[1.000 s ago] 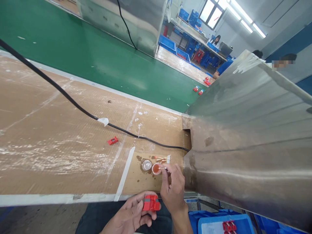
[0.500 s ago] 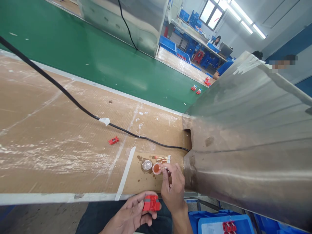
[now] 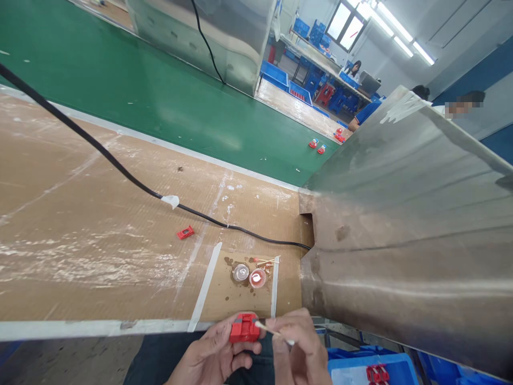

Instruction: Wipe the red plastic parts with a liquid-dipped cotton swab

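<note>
My left hand grips a small red plastic part just below the near edge of the brown table. My right hand pinches a thin white swab stick; its tip touches the right side of the red part. On the table ahead stand two small round cups: a clear one and one with orange-red liquid. Loose swab sticks lie just behind the cups.
A large sheet-metal housing fills the right side. A black cable crosses the table and a loose red part lies near it. A green conveyor belt carries red parts. Blue bins sit at lower right. People work far off.
My right hand has pulled the swab back from the orange-red cup to the red part in my left hand. The left hand has lifted the part slightly.
</note>
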